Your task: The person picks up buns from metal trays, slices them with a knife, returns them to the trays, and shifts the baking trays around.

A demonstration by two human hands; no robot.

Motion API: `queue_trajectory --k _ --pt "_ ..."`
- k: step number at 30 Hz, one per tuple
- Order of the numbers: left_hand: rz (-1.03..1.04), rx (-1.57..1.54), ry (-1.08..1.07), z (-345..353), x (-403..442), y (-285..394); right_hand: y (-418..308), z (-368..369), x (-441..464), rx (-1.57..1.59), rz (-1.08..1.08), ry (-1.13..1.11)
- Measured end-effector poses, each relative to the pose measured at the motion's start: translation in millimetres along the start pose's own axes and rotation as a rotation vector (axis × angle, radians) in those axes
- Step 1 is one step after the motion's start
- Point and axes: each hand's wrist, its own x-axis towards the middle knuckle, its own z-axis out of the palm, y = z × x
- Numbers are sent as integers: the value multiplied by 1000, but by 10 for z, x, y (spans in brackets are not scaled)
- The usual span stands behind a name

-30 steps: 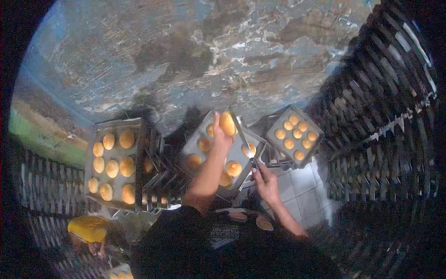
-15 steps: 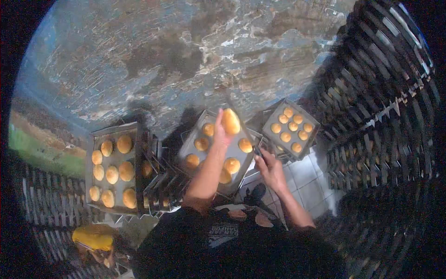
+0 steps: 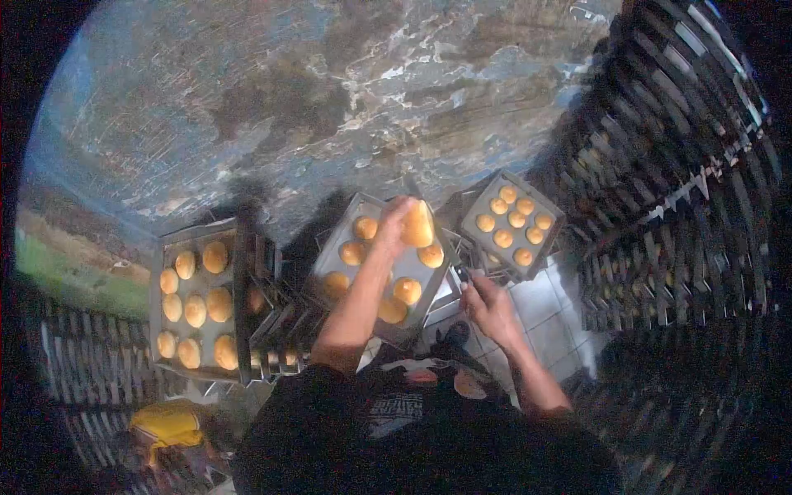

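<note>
My left hand (image 3: 396,224) is closed round a golden bread roll (image 3: 419,225), raised above the middle baking tray (image 3: 381,260). More rolls lie on that tray, among them one roll (image 3: 407,290) near my forearm. At the tray's right edge, my right hand (image 3: 487,304) grips the dark handle of a knife (image 3: 462,276). Its thin blade is hard to make out, pointing up and left past the tray's side.
On the left, a stack of trays (image 3: 237,301) carries rolls on top. A smaller-looking tray (image 3: 474,224) with several rolls stands at the right. Dark slatted racks (image 3: 668,247) line the right side. A person in a yellow top (image 3: 169,425) is at lower left.
My left hand has turned, and the roll in it has shifted slightly right and down. My right hand has moved a little down and right with the knife.
</note>
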Motion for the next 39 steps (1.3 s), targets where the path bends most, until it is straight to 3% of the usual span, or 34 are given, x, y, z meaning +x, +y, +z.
queue_trajectory --k 3,8,13,18,21,23,25,27,31,33,34,35,39 --pt "1 57 17 83 10 -329 -203 -41 255 147 18 -17" --pt "-57 -12 28 -158 138 -73 -83 -158 201 29 -35 -91" --pt "-47 88 39 -59 -23 -133 38 -51 152 171 37 -79" --pt "-111 27 48 -131 62 -266 61 -156 455 -29 -6 -174" --pt "-77 25 48 -222 81 -128 -6 -338 161 -5 96 -225" --pt "-89 13 2 -289 123 -173 14 -299 150 -32 14 -189" --pt "-165 -9 82 -308 152 -455 67 -127 304 47 85 -131" --pt "-70 18 18 -170 94 -615 353 47 543 160 85 -146" --pt "-154 -114 70 -367 151 -541 462 -31 525 100 97 -217" --pt "-100 -21 128 -504 203 -464 564 -116 352 -15 53 -220" --pt "-78 -47 93 -588 207 -447 502 -176 304 -31 229 -291" --pt "-55 -73 55 -650 217 -463 580 -120 297 -35 240 -302" --pt "-141 -204 285 -632 159 -831 981 390 592 -32 120 -182"
